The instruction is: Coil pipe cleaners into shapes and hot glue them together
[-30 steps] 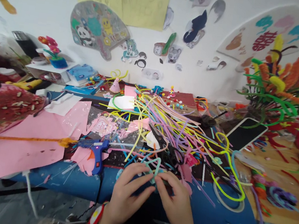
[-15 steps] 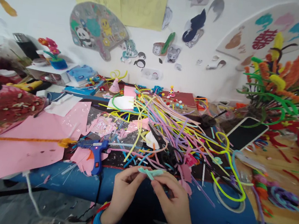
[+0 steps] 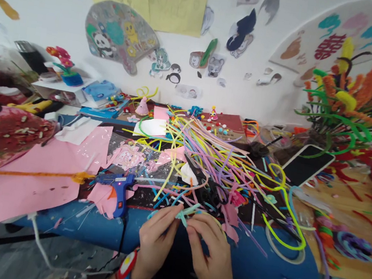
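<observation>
Left hand [image 3: 157, 236] pinches a mint stem [image 3: 182, 216] between thumb and fingers, just above the near edge of the tabletop [image 3: 252, 262]. Right hand [image 3: 211, 248] faces it, thumb and forefinger at the stem's lower end; from where I stand I can't tell whether they are closed on it. The fuzzy piece is folded or crossed near the left fingertips, with one end slanting up and another down. I'd call this a bending or twisting step, done in the air by fingers alone. What the next move calls for, to my eye, is a firm left pinch at the crossing and a sure right-hand grip on an end, so that the fold doesn't spring open. Glue gun [image 3: 119, 199] and scissors [image 3: 217, 195] lie apart from the hands, and loose stems [image 3: 202, 144] spread out beyond.
</observation>
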`<state>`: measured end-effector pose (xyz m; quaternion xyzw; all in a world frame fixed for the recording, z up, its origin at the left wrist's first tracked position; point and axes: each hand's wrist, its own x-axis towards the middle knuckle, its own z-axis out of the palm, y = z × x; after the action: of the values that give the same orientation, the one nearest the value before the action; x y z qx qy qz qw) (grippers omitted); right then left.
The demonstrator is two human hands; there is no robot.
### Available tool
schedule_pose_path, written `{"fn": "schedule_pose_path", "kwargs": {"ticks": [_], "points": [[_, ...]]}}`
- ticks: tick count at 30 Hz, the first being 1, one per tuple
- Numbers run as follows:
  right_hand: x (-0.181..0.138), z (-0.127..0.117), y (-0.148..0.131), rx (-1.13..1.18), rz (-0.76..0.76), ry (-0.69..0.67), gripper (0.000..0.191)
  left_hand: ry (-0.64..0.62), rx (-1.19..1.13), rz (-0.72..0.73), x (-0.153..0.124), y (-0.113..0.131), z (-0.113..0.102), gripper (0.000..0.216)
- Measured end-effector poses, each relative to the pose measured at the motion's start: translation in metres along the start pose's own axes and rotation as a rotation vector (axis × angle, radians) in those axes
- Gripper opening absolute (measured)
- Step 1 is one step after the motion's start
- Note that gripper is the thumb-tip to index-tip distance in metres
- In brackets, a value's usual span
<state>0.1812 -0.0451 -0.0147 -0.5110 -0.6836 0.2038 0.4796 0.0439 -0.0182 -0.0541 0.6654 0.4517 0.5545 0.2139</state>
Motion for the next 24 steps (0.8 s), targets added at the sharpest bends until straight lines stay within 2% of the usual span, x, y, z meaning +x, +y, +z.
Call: {"fn": "schedule_pose_path", "kwargs": {"ticks": [3,8,11,13,15,20,22,24], "points": [[0.0,0.003,0.004,0.06,0.073,-0.007,0.016,0.027,-0.013,-0.073,0.0,0.0,0.001,0.026],[-0.001,0.009,0.021,0.209,0.34,0.043,0.018,0.058,-0.194,-0.344,0.0,0.004,0.005,0.012],[0.0,0.012,0.028,0.268,0.504,0.04,0.017,0.029,-0.368,-0.497,0.001,0.007,0.009,0.007],[0.0,0.012,0.03,0.28,0.552,0.026,0.018,0.001,-0.436,-0.55,0.002,0.01,0.01,0.007],[0.001,0.012,0.029,0.281,0.552,0.018,0.018,-0.02,-0.419,-0.537,0.002,0.011,0.009,0.008],[0.002,0.007,0.024,0.261,0.527,0.072,0.018,-0.106,-0.272,-0.374,0.007,0.009,-0.001,0.011],[0.002,0.005,0.023,0.222,0.497,0.074,0.017,-0.179,-0.314,-0.378,0.011,0.007,-0.006,0.013],[0.003,0.002,0.021,0.167,0.459,0.071,0.015,-0.256,-0.415,-0.445,0.015,0.005,-0.01,0.016]]}}
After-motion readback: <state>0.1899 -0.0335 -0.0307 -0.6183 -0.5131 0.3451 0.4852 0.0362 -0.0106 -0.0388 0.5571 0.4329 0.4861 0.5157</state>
